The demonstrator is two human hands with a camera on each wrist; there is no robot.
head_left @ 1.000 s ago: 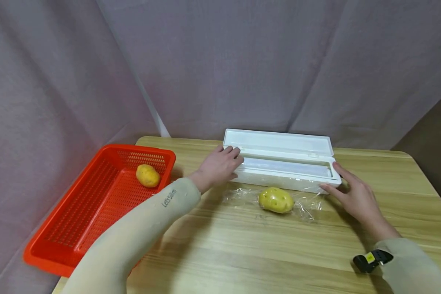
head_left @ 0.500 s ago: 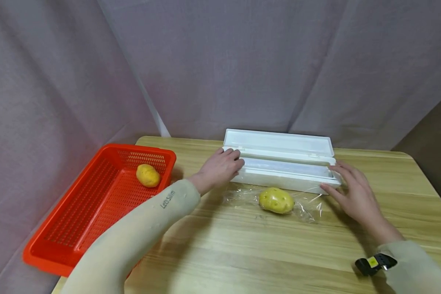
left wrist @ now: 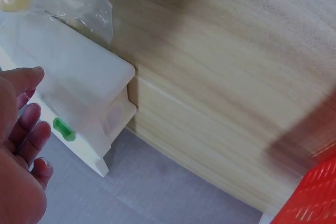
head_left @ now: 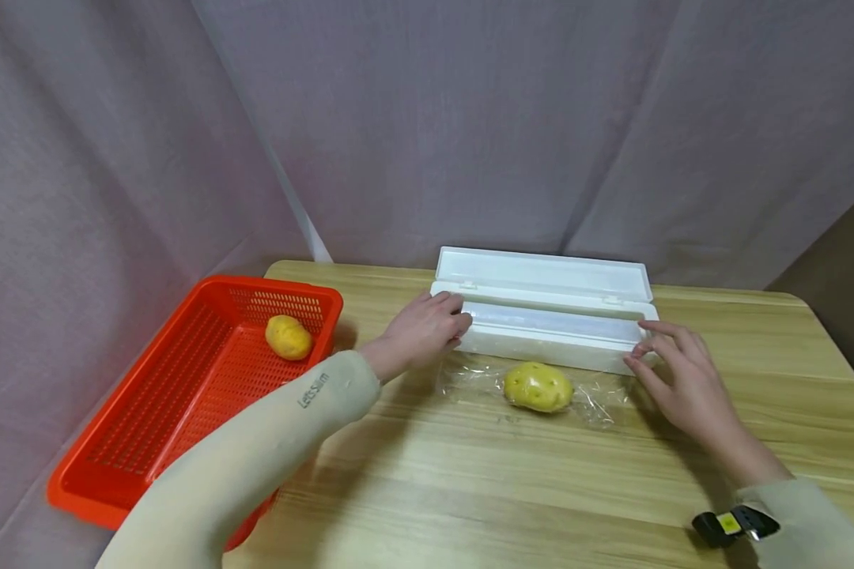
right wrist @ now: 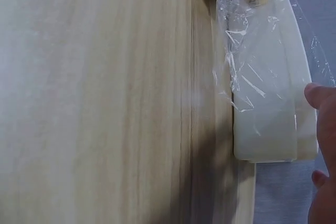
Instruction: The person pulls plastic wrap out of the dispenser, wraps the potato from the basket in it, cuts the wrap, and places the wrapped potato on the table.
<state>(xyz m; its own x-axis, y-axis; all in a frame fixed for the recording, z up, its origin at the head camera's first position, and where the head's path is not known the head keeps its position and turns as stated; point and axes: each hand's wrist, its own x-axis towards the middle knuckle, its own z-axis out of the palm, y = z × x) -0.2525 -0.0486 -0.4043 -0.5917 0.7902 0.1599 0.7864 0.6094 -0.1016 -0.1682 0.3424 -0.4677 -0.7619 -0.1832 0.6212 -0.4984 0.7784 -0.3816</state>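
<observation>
A white plastic wrap dispenser [head_left: 541, 352] lies along the back of the table with its lid raised and a roll inside. My left hand [head_left: 425, 330] grips its left end, with the thumb [left wrist: 32, 77] at the front face and the other fingers curled beyond the edge. At the right end, my right hand [head_left: 683, 378] pinches the front corner between thumb and forefinger; whether film is also caught there is unclear. Clear plastic wrap [head_left: 596, 405] spreads before the dispenser, around a yellow potato [head_left: 538, 386]. The film also runs up the dispenser's front [right wrist: 262, 51].
On the left stands a red perforated basket [head_left: 195, 395] with another potato [head_left: 289, 337] inside. A grey curtain [head_left: 427, 134] hangs behind the wooden table [head_left: 505, 490]. The table's back edge is close behind the dispenser.
My right hand's fingers have shifted from the dispenser's right end onto its front corner, thumb and forefinger drawing together. My left hand, the dispenser and the potato stay nearly where they were.
</observation>
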